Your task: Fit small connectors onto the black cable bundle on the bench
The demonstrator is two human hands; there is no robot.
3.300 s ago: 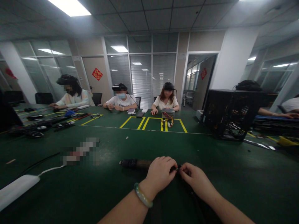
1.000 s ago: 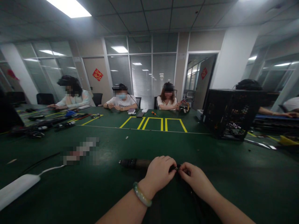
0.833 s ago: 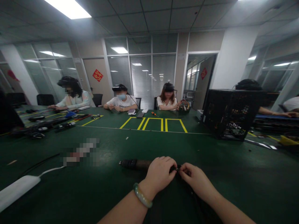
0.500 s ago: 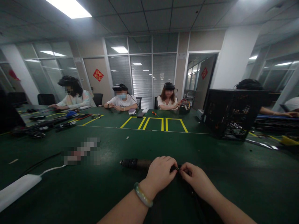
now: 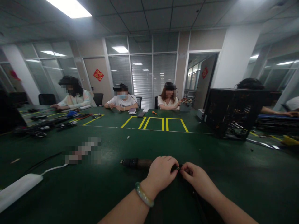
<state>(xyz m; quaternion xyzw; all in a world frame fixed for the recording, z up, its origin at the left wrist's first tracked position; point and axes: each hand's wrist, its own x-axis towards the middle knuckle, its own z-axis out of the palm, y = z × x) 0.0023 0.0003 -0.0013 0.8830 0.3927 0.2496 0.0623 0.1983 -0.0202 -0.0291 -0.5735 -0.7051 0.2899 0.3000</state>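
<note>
**Hand and Tool Position at the Worktop**

We find both hands low at the centre of the green worktop, at its near edge. The left hand is closed over the right end of a dark cylindrical tool. The tool lies flat on the worktop, and its free end points left. The right hand meets the left fingertip to fingertip, with its thumb and forefinger pinched together on a small metal piece at the tool's covered end. We cannot tell what this piece is. A green bracelet sits on the left wrist.

To the left, well apart from the hands, a white power strip lies with its cord running toward the centre. Yellow tape outlines mark the far side of the worktop. A black open-frame case stands at the right. Three seated people work along the far edge, and one of them holds a boxy unit with coloured wires.
</note>
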